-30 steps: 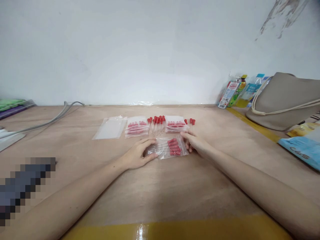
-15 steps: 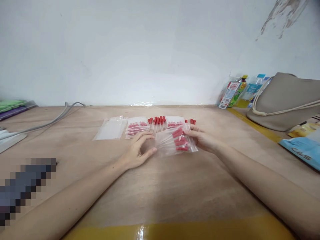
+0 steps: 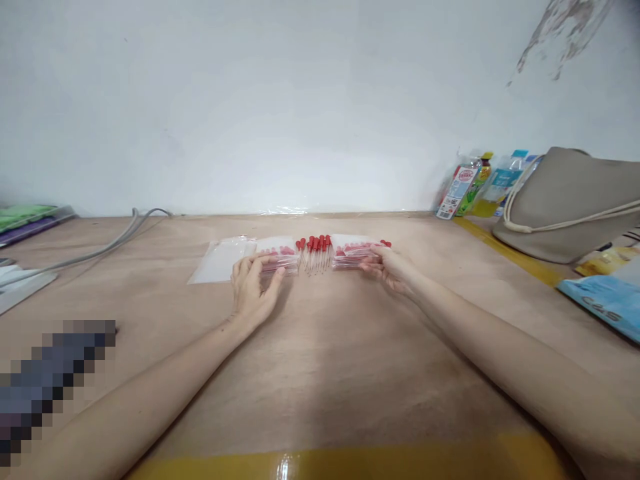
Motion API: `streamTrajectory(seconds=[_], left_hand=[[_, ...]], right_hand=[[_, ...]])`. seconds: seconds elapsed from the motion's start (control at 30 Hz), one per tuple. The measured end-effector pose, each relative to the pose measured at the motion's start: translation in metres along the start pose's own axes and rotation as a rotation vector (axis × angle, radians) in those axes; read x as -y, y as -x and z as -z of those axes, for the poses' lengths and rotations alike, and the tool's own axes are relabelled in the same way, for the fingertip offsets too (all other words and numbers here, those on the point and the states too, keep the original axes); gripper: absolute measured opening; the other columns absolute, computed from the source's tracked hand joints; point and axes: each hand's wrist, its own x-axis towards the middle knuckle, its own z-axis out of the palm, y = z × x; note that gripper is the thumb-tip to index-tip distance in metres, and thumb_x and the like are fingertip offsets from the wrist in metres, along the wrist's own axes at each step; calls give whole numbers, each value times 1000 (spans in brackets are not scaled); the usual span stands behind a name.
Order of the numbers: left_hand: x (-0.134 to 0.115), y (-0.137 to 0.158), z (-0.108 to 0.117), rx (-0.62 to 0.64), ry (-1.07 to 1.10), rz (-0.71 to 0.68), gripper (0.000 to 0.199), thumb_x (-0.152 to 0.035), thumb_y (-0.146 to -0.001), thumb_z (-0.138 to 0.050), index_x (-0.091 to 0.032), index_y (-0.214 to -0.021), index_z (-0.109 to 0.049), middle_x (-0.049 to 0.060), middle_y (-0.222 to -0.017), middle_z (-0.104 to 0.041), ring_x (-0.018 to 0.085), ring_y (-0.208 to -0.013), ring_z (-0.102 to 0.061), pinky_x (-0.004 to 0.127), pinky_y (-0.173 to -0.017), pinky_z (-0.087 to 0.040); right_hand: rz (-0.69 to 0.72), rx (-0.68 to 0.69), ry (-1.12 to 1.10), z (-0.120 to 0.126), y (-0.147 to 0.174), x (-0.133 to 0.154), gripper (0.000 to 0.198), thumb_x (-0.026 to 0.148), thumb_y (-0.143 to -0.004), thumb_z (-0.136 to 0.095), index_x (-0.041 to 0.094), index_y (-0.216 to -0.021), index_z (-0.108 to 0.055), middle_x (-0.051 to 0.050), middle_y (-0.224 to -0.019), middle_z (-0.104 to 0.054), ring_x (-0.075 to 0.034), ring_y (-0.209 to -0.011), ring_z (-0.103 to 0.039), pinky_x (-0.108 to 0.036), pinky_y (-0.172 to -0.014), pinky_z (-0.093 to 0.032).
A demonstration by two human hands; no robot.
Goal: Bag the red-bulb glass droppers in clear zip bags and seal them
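Observation:
Two stacks of clear plastic bags lie on the wooden table, each bag holding thin clear droppers with red bulbs. My left hand [image 3: 255, 285] rests at the left stack [image 3: 283, 260], thumb and fingers spread apart over its left part. At the right stack [image 3: 350, 257], my right hand [image 3: 393, 270] has its thumb and fingers closed on the edge of a filled bag lying on top. Between the stacks stand out loose red-bulbed droppers [image 3: 317, 250] in a row. More red bulbs [image 3: 385, 243] show just behind my right hand. Flat transparent bags [image 3: 215, 260] lie left of my left hand.
A grey cable [image 3: 115, 237] runs along the left. A pixelated dark object [image 3: 55, 380] is at lower left. On the right are bottles [image 3: 493, 190], a carton [image 3: 457, 192], a grey drawstring bag [image 3: 565, 200] and a blue packet [image 3: 600, 297]. Yellow tape [image 3: 330, 460] lines the front edge.
The filled bag in my right hand has moved back and down onto the right stack. My left hand has left that bag and shifted left to the left stack.

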Motion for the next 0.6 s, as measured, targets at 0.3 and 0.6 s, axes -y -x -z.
streamTrajectory(seconds=[0.3,0.6], left_hand=[[52,-21,10,-110,-398,308,29,-28,-84,-45,-19,-109,-54,13,-124,-47,34,-116,-39,51,-95,-29],[103,-27,14,503,-574,371,40,-30,-89,-26,-10,-115,-49,23,-123,-49,37,-120,-42,55,-94,-33]], right_hand=[[444,-464,849,66,-21,4,27,39,-77,-48,18,-61,-54,-3,-58,-58,-16,-62,-56,-23,-52,-37],[283,-446,1039,58,-66,4,24,39,-63,-66,17,-68,-57,-6,-57,-58,-17,-54,-54,-25,-47,-35]])
